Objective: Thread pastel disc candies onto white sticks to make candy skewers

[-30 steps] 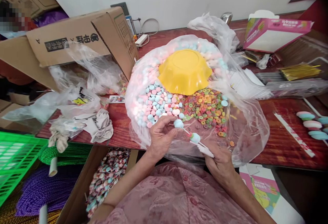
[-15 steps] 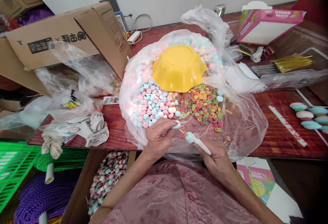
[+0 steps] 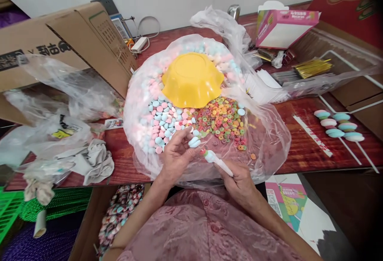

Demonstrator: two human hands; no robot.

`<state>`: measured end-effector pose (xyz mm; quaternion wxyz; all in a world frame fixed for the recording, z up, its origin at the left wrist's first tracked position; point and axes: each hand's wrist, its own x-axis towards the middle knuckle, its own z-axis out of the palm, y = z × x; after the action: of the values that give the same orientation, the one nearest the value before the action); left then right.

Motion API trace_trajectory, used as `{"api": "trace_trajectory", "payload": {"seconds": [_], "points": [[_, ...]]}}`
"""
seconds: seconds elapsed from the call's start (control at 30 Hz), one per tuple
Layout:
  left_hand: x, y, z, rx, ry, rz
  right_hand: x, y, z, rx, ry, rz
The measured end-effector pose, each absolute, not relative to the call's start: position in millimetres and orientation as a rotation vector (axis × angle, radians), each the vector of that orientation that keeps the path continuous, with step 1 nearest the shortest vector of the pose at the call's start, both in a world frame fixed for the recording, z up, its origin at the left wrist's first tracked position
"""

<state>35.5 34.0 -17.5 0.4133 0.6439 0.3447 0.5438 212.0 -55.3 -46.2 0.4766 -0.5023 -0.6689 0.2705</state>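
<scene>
Our left hand (image 3: 176, 152) pinches a pale-blue, rounded, two-layered sweet (image 3: 194, 142) between thumb and fingertips. Our right hand (image 3: 239, 179) is closed round a white, stick-like piece (image 3: 224, 167), whose finer make-up we cannot tell. At its far end sits a pale-blue and white sweet (image 3: 210, 156) with small red and green pieces at the tip, pointing towards our left hand and just apart from the sweet there.

Both hands are above the near part of a clear, crumpled plastic bag (image 3: 269, 137) spread on a dark-red, wood-grained surface (image 3: 121, 149). On the bag lie pink, blue and white button-shaped sweets (image 3: 163, 119) and, right beside them, small multicoloured ring-shaped sweets (image 3: 223, 117). A yellow, wavy-rimmed bowl (image 3: 193, 79) rests upside down behind these, among the sweets. To the right, blue, pink and white layered sweets on white sticks (image 3: 341, 125) lie near a white strip with red lettering (image 3: 312, 136).
</scene>
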Motion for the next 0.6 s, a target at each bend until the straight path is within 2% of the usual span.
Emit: {"api": "trace_trajectory", "payload": {"seconds": [0.3, 0.47, 0.6], "points": [[43.2, 19.2, -22.2, 2.260, 0.882, 1.355, 202.4, -62.0, -54.4, -1.295, -1.386, 0.819], [51.3, 10.8, -23.2, 2.223, 1.003, 1.391, 197.0, -64.0, -57.5, -1.215, -1.243, 0.838], [60.5, 1.6, -24.9, 2.225, 0.902, 1.364, 194.8, -65.5, -60.1, -1.192, -1.187, 0.851]]}}
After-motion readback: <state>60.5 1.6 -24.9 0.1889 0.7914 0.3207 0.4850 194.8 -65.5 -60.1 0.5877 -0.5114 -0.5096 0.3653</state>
